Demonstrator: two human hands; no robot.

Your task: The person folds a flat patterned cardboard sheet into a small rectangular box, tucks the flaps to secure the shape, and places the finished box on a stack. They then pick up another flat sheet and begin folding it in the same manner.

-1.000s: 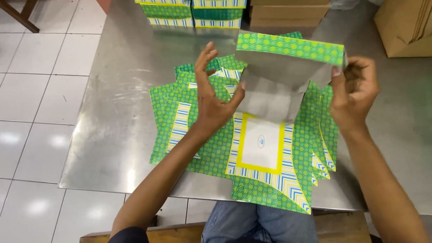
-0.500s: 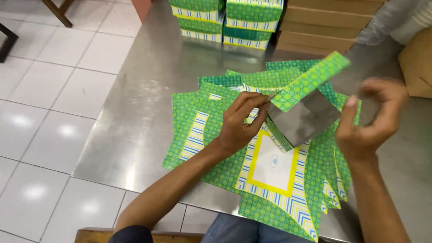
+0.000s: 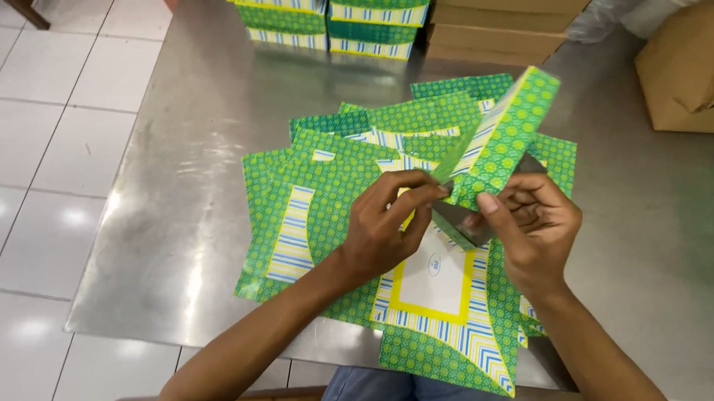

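A green patterned cardboard box [image 3: 500,140], partly folded with a grey inside, is held tilted above the steel table [image 3: 206,174]. My left hand [image 3: 385,223] pinches its lower left corner with fingertips. Gripping the box's underside from the right is my right hand [image 3: 532,226], thumb on the green face. Beneath both hands lies a spread pile of flat green box blanks [image 3: 333,185] with blue-striped and yellow-bordered white panels.
Stacks of finished green boxes [image 3: 331,12] stand at the table's far edge, beside flat brown cartons [image 3: 509,13]. A brown cardboard box [image 3: 689,70] sits at the far right. White tiled floor [image 3: 45,116] lies to the left of the table.
The box has been turned and folded narrower, its green side now facing up. Both hands have come together at its lower end; the left hand went from open-palmed to pinching.
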